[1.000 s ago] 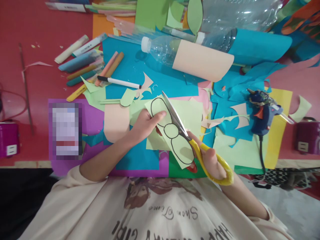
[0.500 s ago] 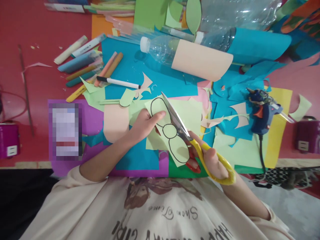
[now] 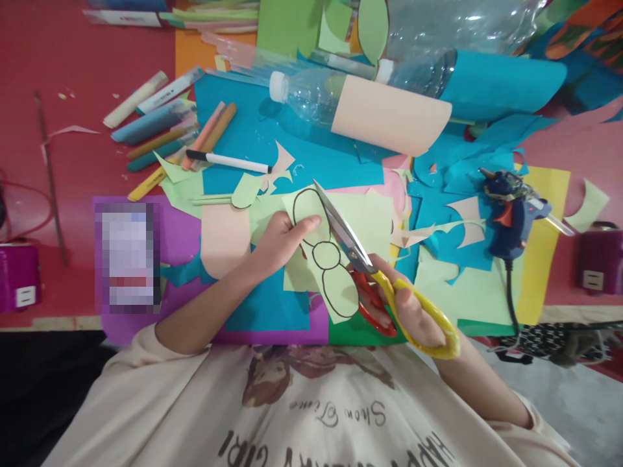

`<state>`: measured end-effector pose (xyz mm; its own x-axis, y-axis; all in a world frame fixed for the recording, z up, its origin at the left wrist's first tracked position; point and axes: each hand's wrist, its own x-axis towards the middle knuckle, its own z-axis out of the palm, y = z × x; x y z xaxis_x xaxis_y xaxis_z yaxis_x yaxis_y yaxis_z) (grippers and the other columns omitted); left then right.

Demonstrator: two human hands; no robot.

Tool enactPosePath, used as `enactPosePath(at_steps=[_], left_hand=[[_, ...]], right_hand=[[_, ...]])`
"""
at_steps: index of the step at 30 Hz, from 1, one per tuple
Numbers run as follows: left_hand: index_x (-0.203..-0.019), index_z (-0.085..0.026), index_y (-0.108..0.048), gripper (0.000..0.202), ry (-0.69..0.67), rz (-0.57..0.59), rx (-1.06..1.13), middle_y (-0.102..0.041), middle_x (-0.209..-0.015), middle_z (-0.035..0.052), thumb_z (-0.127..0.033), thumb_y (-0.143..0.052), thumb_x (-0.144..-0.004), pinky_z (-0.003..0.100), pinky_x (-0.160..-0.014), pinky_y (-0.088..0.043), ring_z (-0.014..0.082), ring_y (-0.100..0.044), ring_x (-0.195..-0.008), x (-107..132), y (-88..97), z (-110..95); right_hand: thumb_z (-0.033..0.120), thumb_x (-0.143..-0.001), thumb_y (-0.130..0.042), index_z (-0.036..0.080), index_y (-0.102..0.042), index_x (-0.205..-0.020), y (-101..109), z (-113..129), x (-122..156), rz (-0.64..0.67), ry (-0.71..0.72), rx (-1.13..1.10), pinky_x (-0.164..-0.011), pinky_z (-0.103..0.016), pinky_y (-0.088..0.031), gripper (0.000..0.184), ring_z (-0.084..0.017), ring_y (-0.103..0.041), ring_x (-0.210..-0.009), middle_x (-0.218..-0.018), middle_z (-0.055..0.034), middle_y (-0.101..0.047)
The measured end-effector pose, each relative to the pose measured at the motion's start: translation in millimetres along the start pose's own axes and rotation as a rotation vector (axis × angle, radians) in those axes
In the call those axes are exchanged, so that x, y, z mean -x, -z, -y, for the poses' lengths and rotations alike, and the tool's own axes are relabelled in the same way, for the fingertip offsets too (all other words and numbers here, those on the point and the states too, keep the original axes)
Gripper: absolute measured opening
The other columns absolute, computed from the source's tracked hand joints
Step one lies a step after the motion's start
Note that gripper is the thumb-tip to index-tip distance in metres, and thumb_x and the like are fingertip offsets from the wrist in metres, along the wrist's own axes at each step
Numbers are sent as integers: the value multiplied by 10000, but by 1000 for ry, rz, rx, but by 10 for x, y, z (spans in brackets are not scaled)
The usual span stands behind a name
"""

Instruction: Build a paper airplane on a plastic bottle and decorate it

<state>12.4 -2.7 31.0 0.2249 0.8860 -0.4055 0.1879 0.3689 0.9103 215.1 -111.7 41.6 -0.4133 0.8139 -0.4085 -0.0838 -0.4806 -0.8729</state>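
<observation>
Between the thumb and fingers of my left hand (image 3: 287,240) is a strip of pale green paper (image 3: 335,295), marked in black with two long ovals and a small circle between them. My right hand (image 3: 413,308) is wrapped round the yellow handles of a pair of scissors (image 3: 356,250). Their blades lie along the strip's right edge, tips pointing up and away from me; the blades look nearly closed. Red-handled scissors (image 3: 377,305) lie under the strip, partly covered. Beneath both hands is a larger pale green sheet (image 3: 367,217).
Markers (image 3: 150,123) lie at the left, near a black-and-white pen (image 3: 228,161). Paper-wrapped plastic bottles (image 3: 389,113) lie at the back. A glue gun (image 3: 513,220) rests at the right among paper scraps (image 3: 467,220). A blurred-out phone (image 3: 127,256) lies on purple paper.
The lower end of the paper strip has swung left, away from the yellow scissors, showing more of the red handles. Both hands keep nearly the same place and hold.
</observation>
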Motion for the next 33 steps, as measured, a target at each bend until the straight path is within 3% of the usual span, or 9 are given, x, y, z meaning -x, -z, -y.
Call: enactPosePath(at_steps=[6, 12, 16, 20, 24, 33], left_hand=[[-483, -205, -382, 405, 14, -27, -24, -329, -427, -49, -415, -652, -700, 211, -409, -319, 91, -412, -426, 2, 0, -21], [-429, -217, -291, 474, -4, 122, -32, -221, -383, -63, -479, -544, -732, 213, -388, -227, 55, -278, -363, 1, 1, -40], [-439, -214, -283, 484, -5, 84, -49, -214, -404, -64, -472, -577, -724, 216, -399, -206, 51, -258, -386, 1, 8, -28], [-474, -213, -328, 455, 36, 28, -33, -247, -413, -60, -394, -652, -735, 225, -422, -281, 84, -367, -419, -3, 14, -10], [-487, -214, -367, 439, 58, 32, 17, -328, -421, -45, -366, -666, -771, 245, -470, -374, 116, -478, -459, -2, 16, 10], [-497, -216, -448, 449, 40, 44, 115, -397, -417, -18, -538, -665, -721, 274, -454, -419, 159, -537, -458, -22, 15, 12]], right_hand=[[719, -879, -430, 264, -499, -1005, 33, -9, 10, 45, 61, -77, -354, -229, -196, 477, -71, -264, -400, -553, 84, -389], [730, -855, -468, 270, -495, -1136, -24, 43, -20, 47, 55, -116, -345, -228, -177, 539, -59, -242, -392, -569, 93, -379], [731, -854, -466, 267, -506, -1059, -30, 65, -20, 35, 58, -111, -342, -220, -172, 508, -56, -240, -386, -547, 96, -371], [744, -846, -461, 267, -506, -1005, 2, 38, -6, 23, 52, -89, -340, -212, -165, 506, -53, -245, -389, -553, 92, -387], [756, -844, -444, 270, -519, -1104, 32, 11, 10, 17, 36, -61, -338, -213, -173, 556, -58, -248, -386, -543, 92, -389], [766, -833, -451, 245, -526, -1144, 9, 61, 20, -11, 45, -68, -337, -212, -210, 611, -54, -252, -376, -546, 93, -398]])
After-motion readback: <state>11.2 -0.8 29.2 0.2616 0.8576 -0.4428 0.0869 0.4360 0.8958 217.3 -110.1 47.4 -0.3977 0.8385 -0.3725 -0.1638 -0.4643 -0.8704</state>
